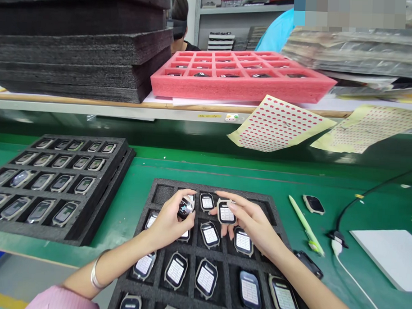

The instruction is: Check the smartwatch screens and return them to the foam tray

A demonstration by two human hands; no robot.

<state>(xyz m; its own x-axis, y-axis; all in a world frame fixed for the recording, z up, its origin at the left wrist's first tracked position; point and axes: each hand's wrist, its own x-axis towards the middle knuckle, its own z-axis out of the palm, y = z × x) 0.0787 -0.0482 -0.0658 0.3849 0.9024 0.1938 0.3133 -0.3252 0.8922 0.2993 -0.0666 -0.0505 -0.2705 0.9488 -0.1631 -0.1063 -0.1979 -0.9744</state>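
Observation:
Over a black foam tray (202,251), both my hands hold smartwatch bodies without straps. My left hand (170,218) pinches a smartwatch (186,208) with a dark, glossy screen, tilted above the back row. Between the thumb and fingers of my right hand (249,214) is another smartwatch (227,213), its lit white screen showing a grid or list. Several more smartwatches with similar lit screens sit in the tray's compartments, among them a watch (210,234) just below my hands and a darker-cased watch (250,290) nearer the front. My forearms hide some compartments.
At the left lies a stack of foam trays (85,218) filled with watches. A green pen (306,225), a single watch (313,204), a cable plug (337,242) and a white box (388,255) are at the right. The shelf above holds a pink foam tray (242,89), black foam (67,73) and hanging sticker sheets (281,125).

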